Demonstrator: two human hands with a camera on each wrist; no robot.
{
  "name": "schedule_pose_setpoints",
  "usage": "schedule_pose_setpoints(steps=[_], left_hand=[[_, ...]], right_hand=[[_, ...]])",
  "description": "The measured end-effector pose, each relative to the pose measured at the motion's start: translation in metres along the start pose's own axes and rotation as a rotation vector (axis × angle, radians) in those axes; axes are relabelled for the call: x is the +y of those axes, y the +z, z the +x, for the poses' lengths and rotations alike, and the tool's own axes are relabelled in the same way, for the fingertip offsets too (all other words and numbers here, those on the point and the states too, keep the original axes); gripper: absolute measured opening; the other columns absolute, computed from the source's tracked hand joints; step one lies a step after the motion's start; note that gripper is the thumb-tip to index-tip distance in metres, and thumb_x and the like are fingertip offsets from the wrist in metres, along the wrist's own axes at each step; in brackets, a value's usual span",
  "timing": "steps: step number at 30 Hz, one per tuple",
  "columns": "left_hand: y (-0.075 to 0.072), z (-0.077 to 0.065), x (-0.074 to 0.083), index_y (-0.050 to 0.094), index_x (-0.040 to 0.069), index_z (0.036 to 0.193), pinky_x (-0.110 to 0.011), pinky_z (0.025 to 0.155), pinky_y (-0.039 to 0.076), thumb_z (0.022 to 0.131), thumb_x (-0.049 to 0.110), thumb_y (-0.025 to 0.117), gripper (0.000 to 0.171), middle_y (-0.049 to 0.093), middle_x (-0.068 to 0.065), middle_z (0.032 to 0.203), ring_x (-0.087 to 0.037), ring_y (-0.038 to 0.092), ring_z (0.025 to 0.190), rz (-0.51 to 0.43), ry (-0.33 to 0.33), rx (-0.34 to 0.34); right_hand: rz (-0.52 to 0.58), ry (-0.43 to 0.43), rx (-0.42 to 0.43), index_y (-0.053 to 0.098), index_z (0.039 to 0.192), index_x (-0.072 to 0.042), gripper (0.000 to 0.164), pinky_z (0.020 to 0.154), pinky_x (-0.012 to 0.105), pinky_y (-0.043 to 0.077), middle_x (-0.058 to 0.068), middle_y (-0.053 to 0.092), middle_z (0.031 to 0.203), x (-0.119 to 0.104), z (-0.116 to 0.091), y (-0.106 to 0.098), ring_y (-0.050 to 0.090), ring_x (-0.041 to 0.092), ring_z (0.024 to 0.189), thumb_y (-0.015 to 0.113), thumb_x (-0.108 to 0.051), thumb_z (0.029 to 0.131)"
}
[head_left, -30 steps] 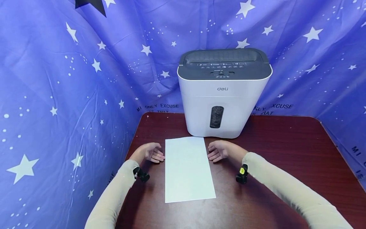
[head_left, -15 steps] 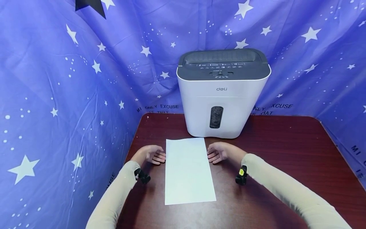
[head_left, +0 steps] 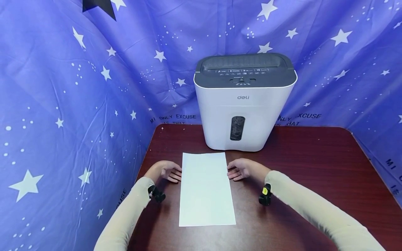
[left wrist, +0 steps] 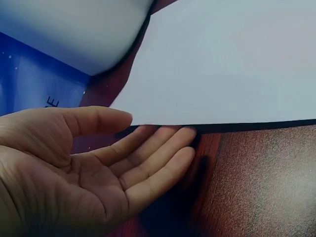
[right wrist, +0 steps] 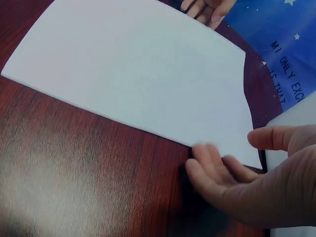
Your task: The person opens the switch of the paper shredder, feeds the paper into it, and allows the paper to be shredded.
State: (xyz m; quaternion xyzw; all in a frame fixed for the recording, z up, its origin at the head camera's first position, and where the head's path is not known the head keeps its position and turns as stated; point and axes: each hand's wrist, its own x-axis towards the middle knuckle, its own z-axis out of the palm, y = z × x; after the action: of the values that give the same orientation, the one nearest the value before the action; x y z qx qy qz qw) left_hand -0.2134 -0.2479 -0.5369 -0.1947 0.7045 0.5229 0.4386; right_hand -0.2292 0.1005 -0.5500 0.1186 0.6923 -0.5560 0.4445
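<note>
A white sheet of paper lies lengthwise on the dark red table, between my two hands; whether it is one sheet or several, I cannot tell. At its left long edge is my left hand, palm turned inward and fingers extended. In the left wrist view the thumb lies over the far corner of the paper and the fingertips reach its edge. My right hand mirrors this at the right long edge, its fingers loosely bent against the paper's side, thumb near the far corner.
Behind the paper stands a white and grey deli paper shredder with a dark window. The brown-red table extends to the right. Blue star-printed curtains hang at the back and both sides.
The paper has slid slightly toward me, its near end swinging a little left, so its far edge sits farther from the shredder. Both hands have come slightly nearer with it.
</note>
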Motion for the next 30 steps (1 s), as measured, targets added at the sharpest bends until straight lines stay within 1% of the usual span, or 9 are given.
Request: schedule_pose_setpoints(steps=[3,5,8,10,15,19,23,27,30], left_hand=[[0.003,0.002,0.001,0.061,0.002,0.105,-0.038,0.098,0.059,0.103,0.006,0.048,0.013,0.07,-0.008,0.097,-0.02,0.07,0.089,0.018,0.006,-0.033],[0.004,0.004,0.001,0.059,0.001,0.111,-0.037,0.096,0.059,0.102,0.001,0.048,0.015,0.069,-0.007,0.094,-0.019,0.069,0.086,0.022,0.011,-0.052],[0.007,0.006,0.0,0.057,0.0,0.121,-0.036,0.093,0.061,0.102,-0.004,0.049,0.021,0.069,-0.005,0.088,-0.017,0.07,0.08,0.017,0.024,-0.052],[0.008,0.007,-0.001,0.055,-0.001,0.125,-0.038,0.095,0.06,0.102,-0.005,0.051,0.024,0.069,-0.005,0.085,-0.016,0.07,0.076,-0.002,0.025,-0.041],[0.01,0.01,-0.004,0.052,-0.001,0.127,-0.039,0.095,0.061,0.102,-0.006,0.05,0.025,0.068,-0.004,0.081,-0.015,0.069,0.071,-0.022,0.026,-0.012],[0.009,0.012,-0.006,0.051,-0.002,0.129,-0.036,0.088,0.063,0.102,-0.007,0.048,0.027,0.067,-0.004,0.081,-0.017,0.069,0.072,-0.037,0.042,-0.004],[0.01,0.011,-0.006,0.048,-0.002,0.133,-0.034,0.084,0.064,0.102,-0.008,0.047,0.031,0.066,-0.003,0.081,-0.017,0.07,0.071,-0.048,0.062,-0.002],[0.011,0.01,-0.005,0.047,-0.003,0.137,-0.035,0.086,0.063,0.102,-0.007,0.047,0.035,0.066,-0.003,0.081,-0.016,0.069,0.071,-0.054,0.072,0.014],[0.01,0.012,-0.005,0.048,-0.003,0.136,-0.036,0.087,0.063,0.102,-0.006,0.048,0.034,0.066,-0.002,0.08,-0.015,0.069,0.071,-0.062,0.071,0.022]], right_hand=[[0.001,0.002,0.044,0.053,0.129,0.007,0.037,0.094,0.042,0.058,0.015,0.064,0.102,-0.002,-0.003,0.004,0.07,0.024,0.091,0.046,-0.015,0.1],[0.002,0.005,0.086,0.053,0.128,0.007,0.038,0.096,0.045,0.058,0.016,0.063,0.102,-0.004,-0.006,0.008,0.07,0.027,0.091,0.047,-0.014,0.098],[-0.004,0.003,0.123,0.052,0.125,0.006,0.035,0.097,0.049,0.058,0.019,0.063,0.103,-0.007,-0.011,0.013,0.072,0.03,0.091,0.047,-0.013,0.096],[-0.008,0.004,0.134,0.052,0.124,0.005,0.033,0.098,0.05,0.057,0.02,0.064,0.104,-0.008,-0.013,0.015,0.073,0.032,0.093,0.048,-0.013,0.096],[-0.008,0.012,0.12,0.05,0.128,0.006,0.036,0.102,0.051,0.055,0.023,0.067,0.11,-0.006,-0.012,0.016,0.073,0.034,0.1,0.046,-0.014,0.098],[-0.021,0.003,0.097,0.051,0.13,0.007,0.039,0.101,0.05,0.054,0.022,0.069,0.112,-0.001,-0.011,0.013,0.073,0.03,0.1,0.047,-0.013,0.098],[-0.045,-0.011,0.081,0.055,0.127,0.006,0.035,0.097,0.045,0.055,0.017,0.07,0.106,0.002,-0.012,0.009,0.072,0.026,0.096,0.051,-0.013,0.098],[-0.075,-0.032,0.058,0.06,0.126,0.007,0.033,0.09,0.038,0.056,0.012,0.07,0.1,0.007,-0.011,0.007,0.068,0.021,0.091,0.055,-0.009,0.098],[-0.081,-0.048,0.059,0.062,0.125,0.007,0.032,0.085,0.035,0.057,0.008,0.07,0.095,0.011,-0.01,0.005,0.067,0.018,0.087,0.056,-0.004,0.096]])
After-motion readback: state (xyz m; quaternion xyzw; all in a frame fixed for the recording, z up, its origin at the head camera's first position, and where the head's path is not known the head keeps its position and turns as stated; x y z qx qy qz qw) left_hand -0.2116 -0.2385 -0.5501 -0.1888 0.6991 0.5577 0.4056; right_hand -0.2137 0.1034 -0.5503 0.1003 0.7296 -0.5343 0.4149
